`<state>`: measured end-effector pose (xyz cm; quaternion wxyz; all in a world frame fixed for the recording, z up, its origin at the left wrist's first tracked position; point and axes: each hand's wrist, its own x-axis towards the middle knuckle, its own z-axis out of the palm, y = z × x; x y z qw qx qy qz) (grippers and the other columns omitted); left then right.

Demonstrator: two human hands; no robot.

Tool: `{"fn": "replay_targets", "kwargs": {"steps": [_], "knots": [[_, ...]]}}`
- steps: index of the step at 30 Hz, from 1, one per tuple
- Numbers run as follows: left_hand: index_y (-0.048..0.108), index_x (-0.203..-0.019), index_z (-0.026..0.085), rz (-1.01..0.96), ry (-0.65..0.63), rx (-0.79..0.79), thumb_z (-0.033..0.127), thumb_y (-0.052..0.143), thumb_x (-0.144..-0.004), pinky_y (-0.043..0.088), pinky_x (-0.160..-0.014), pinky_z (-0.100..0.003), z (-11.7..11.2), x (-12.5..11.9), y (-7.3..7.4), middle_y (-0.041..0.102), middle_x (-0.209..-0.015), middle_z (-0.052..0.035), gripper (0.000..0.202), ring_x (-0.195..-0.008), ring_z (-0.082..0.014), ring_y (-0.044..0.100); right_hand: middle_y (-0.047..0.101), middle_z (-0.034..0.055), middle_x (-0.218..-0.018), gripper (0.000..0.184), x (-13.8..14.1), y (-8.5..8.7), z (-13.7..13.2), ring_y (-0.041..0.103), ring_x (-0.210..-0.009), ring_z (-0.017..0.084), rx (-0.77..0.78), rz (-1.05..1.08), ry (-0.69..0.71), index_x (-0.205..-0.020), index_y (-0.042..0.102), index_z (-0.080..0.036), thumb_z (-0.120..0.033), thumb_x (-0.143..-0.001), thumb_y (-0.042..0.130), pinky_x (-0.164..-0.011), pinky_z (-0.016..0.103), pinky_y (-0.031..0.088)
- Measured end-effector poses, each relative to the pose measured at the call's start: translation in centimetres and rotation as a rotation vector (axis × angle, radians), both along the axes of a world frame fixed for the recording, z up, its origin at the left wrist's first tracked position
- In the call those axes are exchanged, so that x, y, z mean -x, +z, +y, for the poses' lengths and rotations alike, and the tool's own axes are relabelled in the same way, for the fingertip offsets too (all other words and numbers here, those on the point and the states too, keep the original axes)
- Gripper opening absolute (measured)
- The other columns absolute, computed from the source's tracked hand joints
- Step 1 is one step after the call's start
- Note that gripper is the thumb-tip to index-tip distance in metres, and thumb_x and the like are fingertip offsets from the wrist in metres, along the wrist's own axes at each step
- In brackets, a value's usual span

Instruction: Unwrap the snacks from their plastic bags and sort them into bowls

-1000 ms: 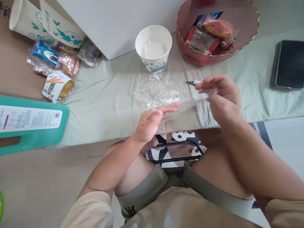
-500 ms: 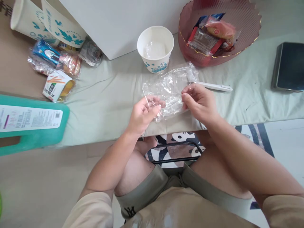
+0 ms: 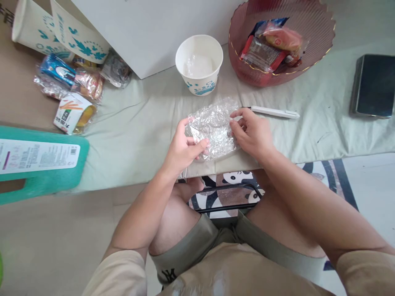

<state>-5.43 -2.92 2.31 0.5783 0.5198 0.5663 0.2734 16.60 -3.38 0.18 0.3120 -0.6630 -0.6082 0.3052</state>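
A crumpled clear plastic bag [image 3: 212, 129] is stretched between my two hands, low over the front of the cloth-covered table. My left hand [image 3: 185, 146] grips its left side, thumb on top and some fingers hidden behind the film. At the right edge, the thumb and curled fingers of my right hand [image 3: 251, 133] close on the plastic. Just beyond the bag stands a white paper cup [image 3: 200, 84] with blue print and a bit of clear film inside. A white pen [image 3: 274, 112] lies past my right hand.
A pink ribbed bowl [image 3: 280, 78] holds wrapped snacks. A dark phone-like device [image 3: 373, 86] lies at right. Left are more paper cups [image 3: 82, 39], snack packets [image 3: 69, 113] and a green jug [image 3: 82, 164]. A white box [image 3: 148, 37] stands behind.
The bag has drawn in, its far right end pulled back from the pen and flattened between my hands. My left hand has spread along its side; my right has shifted slightly left.
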Motion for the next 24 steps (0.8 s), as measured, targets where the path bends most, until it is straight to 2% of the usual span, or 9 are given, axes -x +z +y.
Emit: {"fn": "replay_targets", "kwargs": {"steps": [3, 7, 10, 13, 15, 17, 19, 21, 24], "knots": [[0.029, -0.158, 0.024, 0.08, -0.059, -0.004, 0.03, 0.076, -0.08, 0.046, -0.045, -0.026, -0.1, 0.4, -0.1, 0.07, -0.063, 0.0055, 0.092, -0.054, -0.0175, 0.07, 0.07, 0.0005, -0.072, 0.021, 0.0, -0.2, 0.2, 0.061, -0.06, 0.019, -0.052, -0.066, 0.015, -0.112, 0.065, -0.023, -0.034, -0.095, 0.057, -0.065, 0.035, 0.044], [0.024, -0.162, 0.023, 0.18, -0.128, -0.05, 0.029, 0.072, -0.082, 0.05, -0.052, -0.031, 0.0, 1.4, -0.2, 0.073, -0.065, 0.0054, 0.092, -0.052, -0.0177, 0.07, 0.072, 0.0023, -0.079, 0.023, 0.0, -0.7, 0.3, 0.059, -0.06, 0.019, -0.118, -0.142, 0.028, -0.113, 0.065, -0.024, -0.034, -0.094, 0.057, -0.063, 0.035, 0.042], [0.026, -0.163, 0.02, 0.323, -0.185, -0.132, 0.026, 0.072, -0.08, 0.05, -0.057, -0.033, 0.1, 2.0, -0.2, 0.072, -0.063, 0.0063, 0.095, -0.053, -0.0184, 0.069, 0.076, 0.0064, -0.095, 0.034, 0.0, -1.0, 0.3, 0.062, -0.065, 0.02, -0.137, -0.189, 0.04, -0.123, 0.063, -0.022, -0.034, -0.091, 0.061, -0.065, 0.036, 0.044], [0.035, -0.159, 0.017, 0.491, -0.207, -0.213, 0.028, 0.073, -0.078, 0.045, -0.056, -0.033, -0.2, 1.8, 0.3, 0.066, -0.055, 0.0079, 0.091, -0.053, -0.0199, 0.065, 0.076, 0.0078, -0.102, 0.043, 0.1, -1.1, 0.1, 0.063, -0.069, 0.022, -0.142, -0.209, 0.047, -0.13, 0.061, -0.021, -0.033, -0.089, 0.062, -0.066, 0.038, 0.046], [0.046, -0.15, 0.017, 0.621, -0.098, -0.346, 0.032, 0.072, -0.079, 0.038, -0.054, -0.033, -0.6, 1.1, 0.7, 0.058, -0.049, 0.0092, 0.078, -0.05, -0.0195, 0.059, 0.074, 0.0099, -0.11, 0.046, 0.2, -1.1, -0.1, 0.064, -0.072, 0.023, -0.161, -0.227, 0.04, -0.132, 0.061, -0.021, -0.033, -0.087, 0.062, -0.066, 0.04, 0.047], [0.057, -0.133, 0.021, 0.692, 0.035, -0.536, 0.034, 0.069, -0.082, 0.034, -0.054, -0.033, -1.1, 0.2, 1.3, 0.051, -0.049, 0.0094, 0.054, -0.049, -0.0173, 0.052, 0.071, 0.0126, -0.119, 0.048, 0.3, -1.0, -0.2, 0.065, -0.076, 0.025, -0.19, -0.255, 0.032, -0.133, 0.062, -0.021, -0.033, -0.086, 0.062, -0.066, 0.041, 0.048], [0.062, -0.108, 0.024, 0.663, 0.053, -0.662, 0.035, 0.066, -0.083, 0.035, -0.056, -0.031, -1.4, -0.5, 1.8, 0.047, -0.052, 0.0085, 0.027, -0.05, -0.0149, 0.049, 0.068, 0.0142, -0.123, 0.05, 0.3, -1.0, -0.2, 0.065, -0.08, 0.027, -0.197, -0.286, 0.036, -0.133, 0.062, -0.021, -0.033, -0.085, 0.062, -0.066, 0.041, 0.049], [0.059, -0.092, 0.025, 0.608, -0.032, -0.615, 0.037, 0.064, -0.085, 0.038, -0.058, -0.03, -1.2, -0.5, 2.1, 0.048, -0.053, 0.0075, 0.015, -0.051, -0.0137, 0.049, 0.068, 0.0145, -0.122, 0.05, 0.3, -1.0, -0.2, 0.064, -0.081, 0.027, -0.189, -0.307, 0.049, -0.133, 0.062, -0.02, -0.034, -0.084, 0.063, -0.065, 0.042, 0.049], [0.058, -0.097, 0.025, 0.522, -0.13, -0.313, 0.041, 0.062, -0.09, 0.039, -0.055, -0.028, -0.4, 0.5, 2.1, 0.056, -0.053, 0.007, 0.019, -0.049, -0.0135, 0.051, 0.068, 0.0133, -0.12, 0.048, 0.3, -1.2, -0.2, 0.065, -0.081, 0.027, -0.204, -0.321, 0.047, -0.131, 0.062, -0.021, -0.034, -0.085, 0.063, -0.065, 0.041, 0.049]]}}
